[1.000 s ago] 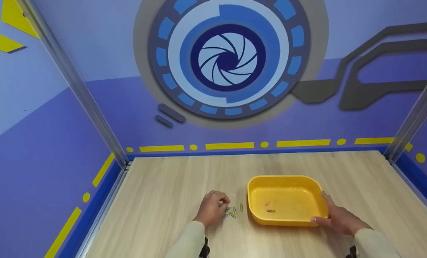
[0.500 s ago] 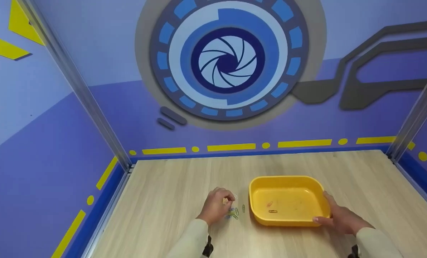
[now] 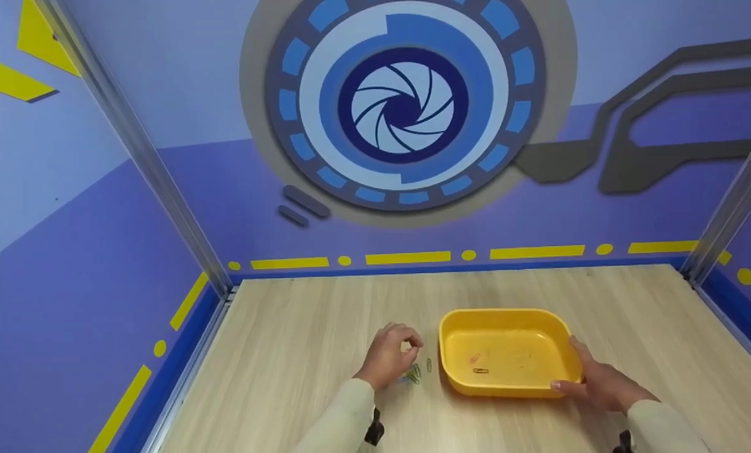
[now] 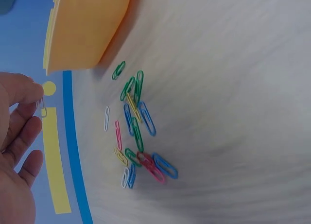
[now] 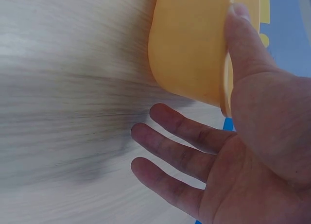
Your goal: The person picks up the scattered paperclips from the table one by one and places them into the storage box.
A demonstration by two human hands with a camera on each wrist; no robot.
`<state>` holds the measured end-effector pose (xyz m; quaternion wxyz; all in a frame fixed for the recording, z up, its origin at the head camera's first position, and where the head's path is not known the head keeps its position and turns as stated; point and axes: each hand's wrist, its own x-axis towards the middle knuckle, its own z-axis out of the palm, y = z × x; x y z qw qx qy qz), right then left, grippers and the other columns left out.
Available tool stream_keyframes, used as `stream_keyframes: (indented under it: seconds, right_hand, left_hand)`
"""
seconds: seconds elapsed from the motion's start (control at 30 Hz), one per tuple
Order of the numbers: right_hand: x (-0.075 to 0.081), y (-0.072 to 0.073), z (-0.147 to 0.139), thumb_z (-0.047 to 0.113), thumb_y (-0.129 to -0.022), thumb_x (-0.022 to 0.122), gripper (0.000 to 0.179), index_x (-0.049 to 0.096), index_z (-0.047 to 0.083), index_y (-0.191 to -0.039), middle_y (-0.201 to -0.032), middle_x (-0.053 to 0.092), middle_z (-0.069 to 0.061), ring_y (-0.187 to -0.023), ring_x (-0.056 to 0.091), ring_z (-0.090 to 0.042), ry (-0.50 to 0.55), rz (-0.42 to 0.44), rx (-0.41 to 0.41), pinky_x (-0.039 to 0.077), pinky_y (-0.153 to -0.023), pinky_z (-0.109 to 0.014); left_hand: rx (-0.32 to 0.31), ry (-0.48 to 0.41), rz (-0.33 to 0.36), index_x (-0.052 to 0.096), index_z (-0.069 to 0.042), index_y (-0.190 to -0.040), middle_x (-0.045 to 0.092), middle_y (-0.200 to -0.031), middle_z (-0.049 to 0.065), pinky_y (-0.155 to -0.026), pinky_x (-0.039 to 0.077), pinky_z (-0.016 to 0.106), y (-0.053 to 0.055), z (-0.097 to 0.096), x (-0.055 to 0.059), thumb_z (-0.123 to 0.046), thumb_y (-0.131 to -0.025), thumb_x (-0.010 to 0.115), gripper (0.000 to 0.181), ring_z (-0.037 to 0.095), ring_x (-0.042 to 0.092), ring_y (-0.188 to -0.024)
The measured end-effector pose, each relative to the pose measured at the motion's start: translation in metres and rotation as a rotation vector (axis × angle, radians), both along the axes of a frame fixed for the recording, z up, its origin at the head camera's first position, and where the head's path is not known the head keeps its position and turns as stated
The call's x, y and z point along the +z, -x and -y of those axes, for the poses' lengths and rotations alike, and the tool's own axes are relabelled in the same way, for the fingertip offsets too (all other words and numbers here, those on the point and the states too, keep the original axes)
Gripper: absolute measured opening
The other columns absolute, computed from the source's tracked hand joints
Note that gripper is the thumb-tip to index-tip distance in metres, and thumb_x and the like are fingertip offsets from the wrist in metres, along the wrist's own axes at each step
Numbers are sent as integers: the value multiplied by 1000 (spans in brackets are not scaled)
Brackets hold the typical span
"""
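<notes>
My left hand (image 3: 388, 357) pinches a pale paper clip (image 4: 44, 108) between thumb and fingertips, above the table and left of the yellow bin (image 3: 507, 384). Below it lies a loose pile of paper clips (image 4: 136, 131) in green, blue, yellow, pink, red and white; in the head view the hand hides part of it. My right hand (image 3: 602, 380) holds the bin at its near right corner, thumb over the rim, while several fingers (image 5: 170, 178) stretch out beside the outer wall. Inside the bin are a pinkish clip (image 3: 474, 358) and a dark clip (image 3: 481, 371).
The bin stands on a light wooden table (image 3: 287, 352). A green clip (image 3: 429, 365) lies close to its left wall. Blue and purple printed panels (image 3: 180, 189) with metal corner posts enclose the table's back and sides.
My left hand has risen off the clips and shifted right, toward the bin, with the pale clip between its fingers. My right hand stays at the bin's corner.
</notes>
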<state>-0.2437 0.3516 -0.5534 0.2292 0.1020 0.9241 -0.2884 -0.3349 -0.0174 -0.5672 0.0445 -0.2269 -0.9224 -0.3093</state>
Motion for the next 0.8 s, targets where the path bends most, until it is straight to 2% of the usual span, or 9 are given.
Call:
stream_keyframes:
  seconds: [0.13, 0.23, 0.47, 0.63, 0.8]
  right_hand:
    - [-1, -1, -2, 74, -66, 54, 123, -13, 6, -144, -137, 34, -30, -110, 44, -41, -6, 3, -8, 24, -97, -65]
    - [-2, -1, -3, 74, -66, 54, 123, -13, 6, -144, -137, 33, -30, -107, 46, -38, -6, 6, -7, 25, -97, -65]
    - [1, -3, -2, 77, -63, 53, 126, -12, 5, -143, -137, 32, -31, -111, 43, -42, -4, -1, 2, 25, -97, -65]
    - [2, -2, 1, 75, -63, 54, 125, -13, 7, -144, -139, 31, -30, -111, 42, -42, 5, 4, -9, 23, -98, -66]
    - [4, -1, 1, 73, -64, 56, 125, -15, 9, -144, -141, 27, -29, -116, 39, -44, 9, 12, -20, 20, -98, -66]
  left_hand:
    - [-25, -12, -24, 65, -31, -85, 59, -85, -19, -85, 43, 27, 2, -7, 1, -20, -83, 65, 11, 3, 52, -86]
    - [-43, -26, -35, 67, -27, -85, 59, -84, -18, -86, 43, 28, 3, -10, 1, -20, -83, 65, 8, 5, 53, -86]
    - [-78, -57, -62, 68, -22, -86, 62, -85, -15, -85, 43, 29, 2, -18, 5, -18, -82, 65, 7, 8, 56, -86]
    - [-80, -72, -57, 68, -21, -86, 63, -85, -12, -86, 43, 30, 2, -22, 7, -16, -82, 65, 7, 9, 56, -86]
    - [-65, -66, -11, 67, -24, -86, 61, -86, -16, -85, 44, 27, 2, -29, 7, -17, -83, 65, 8, 3, 53, -87]
